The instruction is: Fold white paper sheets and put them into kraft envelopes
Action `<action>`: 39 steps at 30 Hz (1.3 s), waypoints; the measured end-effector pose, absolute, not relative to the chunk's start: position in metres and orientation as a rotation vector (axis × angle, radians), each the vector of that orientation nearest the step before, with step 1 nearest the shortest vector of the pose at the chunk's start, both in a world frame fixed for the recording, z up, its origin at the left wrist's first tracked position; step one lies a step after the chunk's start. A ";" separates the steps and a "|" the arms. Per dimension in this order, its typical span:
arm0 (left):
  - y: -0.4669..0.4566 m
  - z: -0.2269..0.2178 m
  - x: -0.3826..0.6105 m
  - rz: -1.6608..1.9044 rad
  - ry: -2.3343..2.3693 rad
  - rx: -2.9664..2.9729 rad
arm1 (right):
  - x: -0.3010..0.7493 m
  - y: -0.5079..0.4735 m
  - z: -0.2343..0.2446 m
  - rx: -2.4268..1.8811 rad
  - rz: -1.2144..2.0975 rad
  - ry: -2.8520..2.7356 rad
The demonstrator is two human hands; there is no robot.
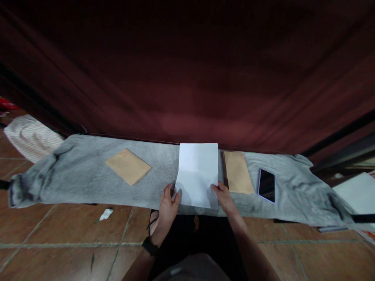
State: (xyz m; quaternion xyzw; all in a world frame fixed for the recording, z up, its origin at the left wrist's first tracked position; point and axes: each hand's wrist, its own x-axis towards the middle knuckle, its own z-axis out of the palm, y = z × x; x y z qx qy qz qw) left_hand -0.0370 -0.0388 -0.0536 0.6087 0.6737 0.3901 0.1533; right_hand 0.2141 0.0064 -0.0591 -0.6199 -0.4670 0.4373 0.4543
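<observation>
A white sheet of paper [198, 171] lies on a grey cloth [82, 175] spread over the floor. The sheet's near part is lifted and bent along a faint crease across its middle. My left hand [168, 205] pinches the sheet's near left corner, fingers closed on the edge. At the near right corner my right hand [223, 195] grips the same sheet. A dark band sits on my left wrist.
A brown envelope [128, 166] lies on the cloth to the left, another brown envelope [238, 172] just right of the sheet, then a dark phone [266, 185]. A dark red curtain [187, 78] hangs behind. White paper [358, 193] lies at far right, striped fabric [31, 136] far left.
</observation>
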 end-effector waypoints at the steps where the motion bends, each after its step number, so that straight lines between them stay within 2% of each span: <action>1: -0.037 -0.057 -0.039 1.125 1.913 1.704 | 0.212 0.007 -0.062 -1.497 1.117 -1.148; 9: -0.033 -0.067 -0.035 1.033 1.905 1.687 | 0.210 0.017 -0.082 -1.607 0.997 -1.183; 28: -0.030 -0.071 -0.027 0.929 2.022 1.862 | 0.203 0.013 -0.084 -1.768 0.712 -1.323; 35: -0.032 -0.071 -0.026 0.886 2.027 1.946 | 0.201 0.002 -0.076 -1.899 0.261 -1.622; 39: -0.032 -0.070 -0.026 0.850 2.027 1.995 | 0.200 -0.001 -0.071 -1.845 0.144 -1.744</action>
